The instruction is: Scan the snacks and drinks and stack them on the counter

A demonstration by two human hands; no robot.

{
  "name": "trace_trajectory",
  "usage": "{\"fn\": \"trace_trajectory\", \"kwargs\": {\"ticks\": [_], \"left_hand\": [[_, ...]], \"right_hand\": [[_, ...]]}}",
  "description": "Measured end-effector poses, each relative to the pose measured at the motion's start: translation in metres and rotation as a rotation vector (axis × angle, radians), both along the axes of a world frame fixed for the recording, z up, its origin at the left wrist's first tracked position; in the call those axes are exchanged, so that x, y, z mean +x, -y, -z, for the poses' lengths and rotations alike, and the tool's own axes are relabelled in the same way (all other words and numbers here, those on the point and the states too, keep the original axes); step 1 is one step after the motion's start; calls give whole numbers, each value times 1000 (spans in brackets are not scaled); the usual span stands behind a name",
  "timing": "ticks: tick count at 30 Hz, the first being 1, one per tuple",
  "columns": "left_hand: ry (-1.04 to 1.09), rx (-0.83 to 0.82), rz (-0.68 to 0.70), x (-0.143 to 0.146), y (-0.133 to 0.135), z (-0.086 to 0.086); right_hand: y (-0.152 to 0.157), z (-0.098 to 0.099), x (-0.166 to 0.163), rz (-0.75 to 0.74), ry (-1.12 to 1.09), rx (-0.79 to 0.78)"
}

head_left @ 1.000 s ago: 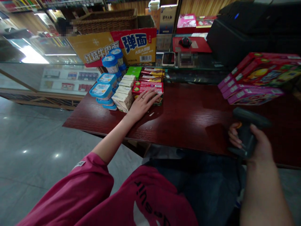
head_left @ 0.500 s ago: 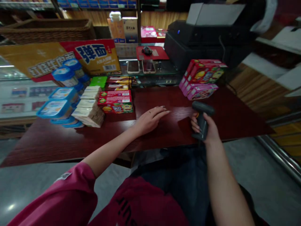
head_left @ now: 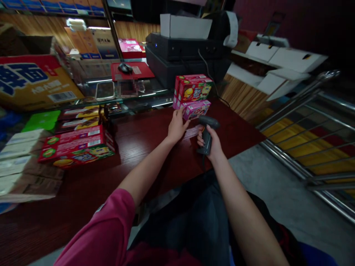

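The right hand (head_left: pixel 214 143) is wrapped around the dark scanner (head_left: pixel 206 139) above the surface (head_left: pixel 138 135). Its handle goes up and down; its long head goes left to right. The left hand (head_left: pixel 175 126) is at the left end of the pink boxes (head_left: pixel 198 109), which run left to right. I can't tell if it's pinching.

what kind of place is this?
Probably a shop checkout: the right hand holds what looks like a barcode scanner, stacked red and pink boxes sit on the counter, and more boxed goods line a shelf behind.
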State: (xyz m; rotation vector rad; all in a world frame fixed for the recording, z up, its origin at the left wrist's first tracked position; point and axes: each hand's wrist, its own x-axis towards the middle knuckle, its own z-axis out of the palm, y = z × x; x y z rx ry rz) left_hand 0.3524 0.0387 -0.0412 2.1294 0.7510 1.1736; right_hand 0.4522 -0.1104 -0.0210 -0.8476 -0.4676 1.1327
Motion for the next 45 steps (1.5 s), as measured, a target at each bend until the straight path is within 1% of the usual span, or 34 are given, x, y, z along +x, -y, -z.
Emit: {"fn": "trace_trajectory", "kwargs": {"ticks": [2,5,8,10,12,15,19,22,26,29,32,34,36,39,42,45], "left_hand": [[36,19,-89,5,-1,-6],[181,100,-207,10,-9,-14],[261,142,-289,21,-26,-21],[273,116,-329,33,-39,-26],[268,62,-348,46,-49,-31],[258,-32,-390,62,-57,-36],[283,-124,-426,69,-59,-39],[268,-141,-425,68,-60,-39],[229,-151,-462,64,-63,-40],[240,-67,-425,53,-65,-42],[219,96,-334,24,-62,-45],[188,208,-315,-7,-54,-48],[158,305,-307,-46,-41,-50],[86,394,-289,-115,-16,-50],[-23,452,-275,-181,11,-44],[-109,452,-288,-237,35,-34]], "right_hand": [[-5,-2,9,10,7,12],[-9,-4,17,5,19,39],[-10,-4,18,-3,14,61],[-10,-4,17,-18,-3,67],[-10,-3,17,-32,-17,71],[-10,-3,17,-38,-20,77],[-9,-5,17,-44,-8,93],[-9,-7,16,-38,-21,118],[-7,-7,19,-22,-41,152],[-5,-7,20,-3,-40,173],[0,-8,18,12,-47,174],[5,-10,12,5,-49,165],[10,-11,3,-16,-39,153],[19,-12,-16,-70,-13,146],[28,-9,-41,-160,2,138],[35,-6,-67,-271,22,118]]}}
